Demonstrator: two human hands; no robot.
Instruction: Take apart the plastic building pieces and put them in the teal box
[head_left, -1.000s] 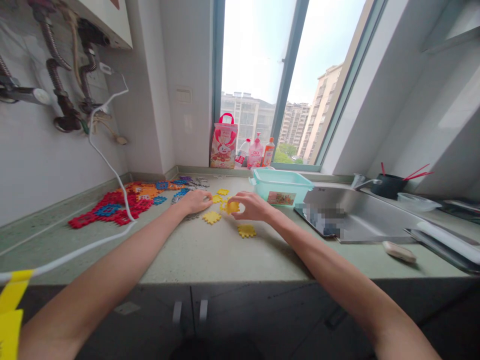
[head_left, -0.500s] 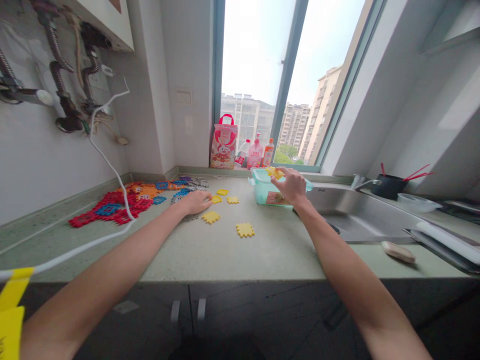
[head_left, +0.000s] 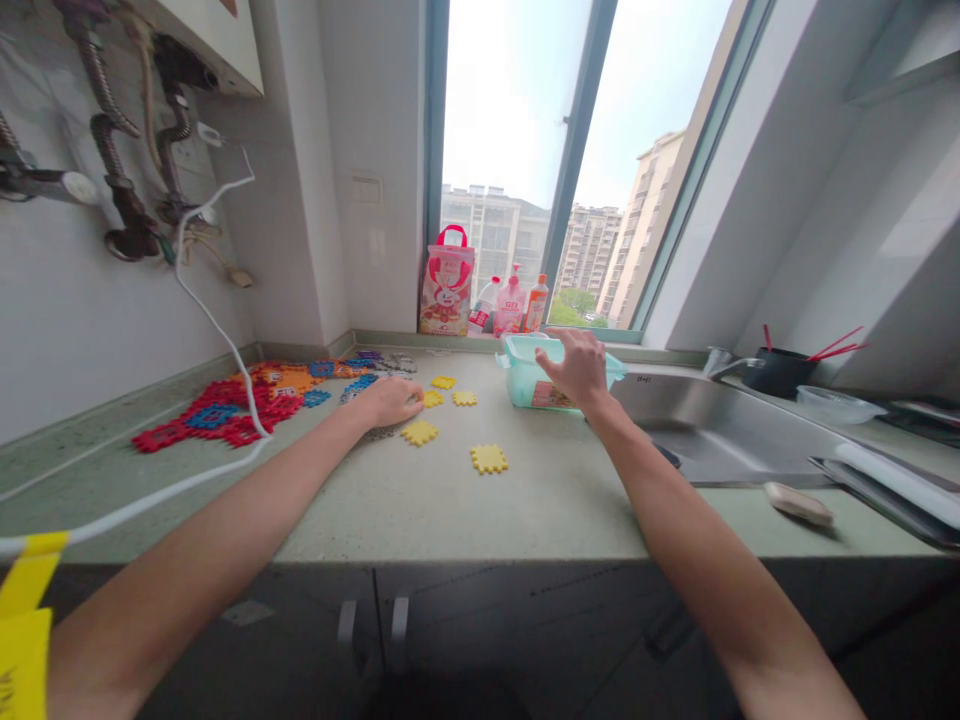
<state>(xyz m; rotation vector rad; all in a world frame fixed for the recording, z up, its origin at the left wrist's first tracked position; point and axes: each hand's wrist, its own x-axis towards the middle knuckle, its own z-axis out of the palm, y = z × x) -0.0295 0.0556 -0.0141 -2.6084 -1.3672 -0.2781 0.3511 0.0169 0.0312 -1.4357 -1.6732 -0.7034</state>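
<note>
Has the right hand (head_left: 577, 362) at the green tub (head_left: 526, 385), over the rim, with thumb and fingers wide apart. Rests the left hand (head_left: 391, 402) on the counter (head_left: 450, 510) with fingers curled, cannot tell whether around anything, just beside some of the yellow pieces (head_left: 489, 459). Shows five of these lying flat between left hand and tub, with red, orange and blue pieces (head_left: 283, 408) heaped farther left.

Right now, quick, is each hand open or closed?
Left hand: can't tell, beside a yellow piece.
Right hand: open at the teal tub, no piece visible in it.
</note>
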